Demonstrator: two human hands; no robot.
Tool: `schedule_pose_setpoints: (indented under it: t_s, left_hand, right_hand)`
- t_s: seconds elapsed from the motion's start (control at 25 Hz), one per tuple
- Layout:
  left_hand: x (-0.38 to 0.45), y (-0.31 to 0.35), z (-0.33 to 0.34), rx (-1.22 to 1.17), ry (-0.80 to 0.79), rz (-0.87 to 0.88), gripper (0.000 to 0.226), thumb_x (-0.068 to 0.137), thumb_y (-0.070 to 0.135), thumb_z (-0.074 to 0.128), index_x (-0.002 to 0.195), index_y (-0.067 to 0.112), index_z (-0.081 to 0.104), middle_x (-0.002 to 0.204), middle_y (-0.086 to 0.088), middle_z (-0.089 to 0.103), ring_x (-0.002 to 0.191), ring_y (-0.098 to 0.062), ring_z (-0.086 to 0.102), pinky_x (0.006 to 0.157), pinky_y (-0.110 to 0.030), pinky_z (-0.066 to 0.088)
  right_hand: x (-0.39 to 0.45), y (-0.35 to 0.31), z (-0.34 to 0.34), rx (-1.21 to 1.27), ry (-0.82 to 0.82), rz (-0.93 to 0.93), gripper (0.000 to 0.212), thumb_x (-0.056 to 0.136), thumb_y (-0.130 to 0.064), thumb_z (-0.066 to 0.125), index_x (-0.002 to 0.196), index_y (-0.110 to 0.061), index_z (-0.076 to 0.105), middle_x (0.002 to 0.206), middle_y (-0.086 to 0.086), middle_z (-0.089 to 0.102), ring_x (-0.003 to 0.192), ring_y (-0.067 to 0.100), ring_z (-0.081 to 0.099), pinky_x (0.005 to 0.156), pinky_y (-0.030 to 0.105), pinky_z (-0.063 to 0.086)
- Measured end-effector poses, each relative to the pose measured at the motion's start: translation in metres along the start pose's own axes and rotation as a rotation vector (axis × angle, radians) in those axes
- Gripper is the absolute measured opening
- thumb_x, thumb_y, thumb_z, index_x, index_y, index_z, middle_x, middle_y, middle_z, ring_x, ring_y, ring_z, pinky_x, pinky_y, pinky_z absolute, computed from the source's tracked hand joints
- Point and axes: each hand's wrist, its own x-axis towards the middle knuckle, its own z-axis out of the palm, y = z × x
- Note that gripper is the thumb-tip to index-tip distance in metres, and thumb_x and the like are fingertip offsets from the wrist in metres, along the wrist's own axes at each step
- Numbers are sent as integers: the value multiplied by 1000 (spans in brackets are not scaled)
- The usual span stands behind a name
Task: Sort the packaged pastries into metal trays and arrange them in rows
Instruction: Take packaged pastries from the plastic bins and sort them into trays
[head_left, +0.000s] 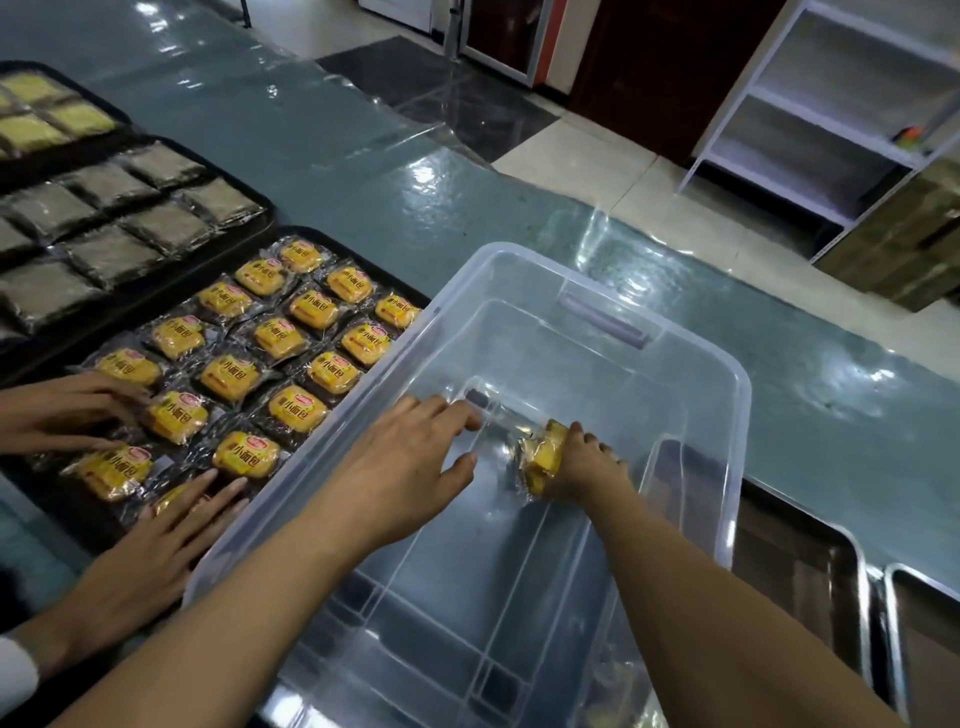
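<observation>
Both my arms reach into a clear plastic bin (737, 395) at centre. My right hand (587, 462) grips a yellow packaged pastry (543, 457) on the bin's floor. My left hand (415, 447) hovers beside it with fingers spread and holds nothing. Left of the bin, a dark tray (363, 265) carries rows of yellow packaged pastries (280, 338). Another person's two hands (171, 535) (67, 410) rest on packets at that tray's near end.
Further left lie a tray of dark packaged pastries (119, 228) and one of pale yellow ones (41, 114). Metal trays (862, 587) with nothing in them sit at the lower right. Plastic film covers the teal table (467, 171). White shelving (831, 104) stands beyond it.
</observation>
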Motion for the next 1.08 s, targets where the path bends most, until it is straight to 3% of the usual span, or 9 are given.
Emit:
schedule_pose_setpoints:
  t_s: [0.16,0.36,0.64,0.84,1.08]
  left_hand:
    - [4,-4,3,0,-14,0,38,101,44,47,137,33,45,131,12,52,121,-11,42,102,-34,42]
    - [6,-4,7,29,-49,8,39,100,47,46,137,33,45,132,13,51,122,-9,41,104,-32,41]
    - [7,-6,12,118,-112,23,42,99,47,49,138,31,45,135,10,52,122,-14,43,105,-35,41]
    - [17,1,12,207,-155,75,42,100,46,48,138,28,45,138,5,51,124,-18,44,104,-36,41]
    - [37,10,33,303,-231,141,43,99,44,51,138,25,47,135,0,53,124,-23,47,102,-37,39]
  right_hand:
    - [0,-4,6,-43,-19,-40,94,77,-61,75,147,-13,33,147,12,45,135,37,43,109,51,35]
    - [-15,-17,10,-184,-76,-162,105,75,-53,81,154,-16,22,154,16,32,142,41,33,116,56,27]
    - [-24,-18,-2,-145,-119,-163,114,68,-52,86,155,-27,17,154,15,34,140,45,37,117,62,24]
    - [-36,-14,-30,-145,-19,-163,100,70,-44,87,148,-22,29,142,14,42,130,39,46,109,56,34]
    - [-47,-2,-67,-127,86,-169,98,71,-42,88,147,-22,31,142,14,43,129,39,47,107,55,35]
